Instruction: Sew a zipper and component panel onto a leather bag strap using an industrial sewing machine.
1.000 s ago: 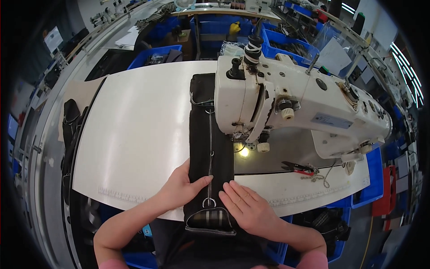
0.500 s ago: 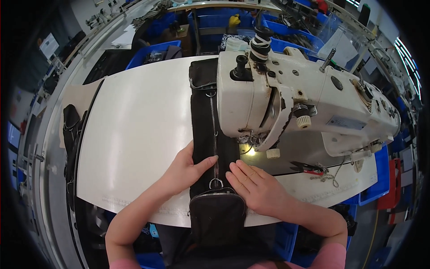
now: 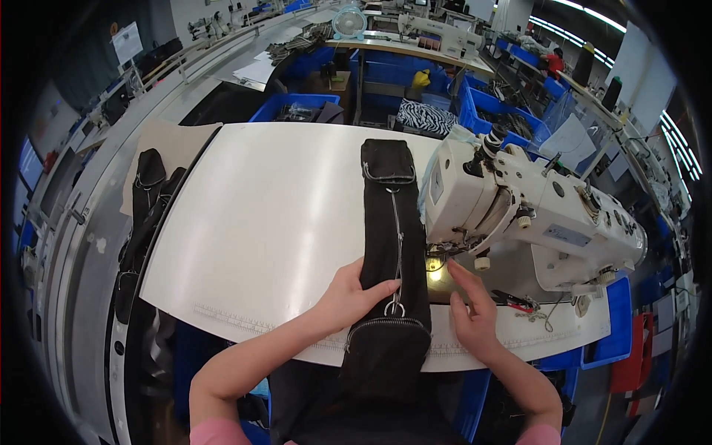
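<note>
Pressing flat with spread fingers, the left hand (image 3: 348, 293) steadies a long black zippered fabric piece (image 3: 393, 237) on the white table (image 3: 259, 222), while the right hand (image 3: 471, 315), fingers together, rests beside the sewing machine (image 3: 534, 215) needle to guide it.

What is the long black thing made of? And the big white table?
The black strip looks like woven fabric: matte, limp, draping over the table edge, with a shiny metal-looking zipper line and ring. The table looks like smooth laminate or plastic, since it shows soft glare. The left hand rests on the strip.
</note>
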`<state>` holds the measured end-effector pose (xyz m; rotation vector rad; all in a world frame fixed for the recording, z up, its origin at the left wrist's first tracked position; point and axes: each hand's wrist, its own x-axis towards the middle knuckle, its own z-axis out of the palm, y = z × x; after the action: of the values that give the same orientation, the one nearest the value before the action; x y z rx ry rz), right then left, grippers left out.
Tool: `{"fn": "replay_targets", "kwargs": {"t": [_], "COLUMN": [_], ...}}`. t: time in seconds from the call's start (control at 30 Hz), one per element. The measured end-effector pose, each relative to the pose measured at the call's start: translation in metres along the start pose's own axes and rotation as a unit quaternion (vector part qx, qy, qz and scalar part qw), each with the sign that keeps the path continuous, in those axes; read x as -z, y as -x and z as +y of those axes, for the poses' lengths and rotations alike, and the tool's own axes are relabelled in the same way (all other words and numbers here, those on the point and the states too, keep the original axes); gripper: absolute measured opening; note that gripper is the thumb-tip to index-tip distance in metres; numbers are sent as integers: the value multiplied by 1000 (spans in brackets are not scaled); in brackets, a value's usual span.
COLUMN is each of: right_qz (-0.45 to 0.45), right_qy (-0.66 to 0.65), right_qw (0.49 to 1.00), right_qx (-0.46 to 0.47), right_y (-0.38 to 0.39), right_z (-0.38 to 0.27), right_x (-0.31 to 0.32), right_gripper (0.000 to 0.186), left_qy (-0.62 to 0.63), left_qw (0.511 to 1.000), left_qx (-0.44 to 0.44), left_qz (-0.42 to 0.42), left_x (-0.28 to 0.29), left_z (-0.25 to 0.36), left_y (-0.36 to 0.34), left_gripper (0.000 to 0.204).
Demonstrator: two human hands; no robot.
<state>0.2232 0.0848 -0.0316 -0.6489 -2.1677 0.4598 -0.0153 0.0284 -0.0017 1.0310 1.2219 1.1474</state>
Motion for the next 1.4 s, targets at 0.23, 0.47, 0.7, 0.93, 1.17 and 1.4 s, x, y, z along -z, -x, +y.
{"fn": "replay_targets", "kwargs": {"t": [0.23,0.47,0.7,0.93,1.17,1.4], "right_qz": [-204,36,713,777,473,-110], "right_qy": [-666,-465,-346,-91,168,144], "right_qw": [527,870,547,525,711,941], "right_qx": [-487,-162,-269,-334,-492,-288], "right_y": [-16,53,181,341,482,353], "right_z": [-47,-101,-97,-15,56,47], "right_x": [-41,40,148,282,190,46], "right_gripper": [42,38,27,33,55,36], "left_qy": [-237,-145,-240,13,-70,-286], "left_qw": [836,828,819,905,946,914], "left_qx": [-234,108,145,71,9,-288], "left_qz": [-436,-531,-501,-419,-316,17], "left_x": [11,3,-66,-230,-147,18], "left_z": [-14,-31,-50,-102,-107,-9], "left_y": [99,87,68,63,74,94], "left_gripper": [33,51,57,49,32,21]}}
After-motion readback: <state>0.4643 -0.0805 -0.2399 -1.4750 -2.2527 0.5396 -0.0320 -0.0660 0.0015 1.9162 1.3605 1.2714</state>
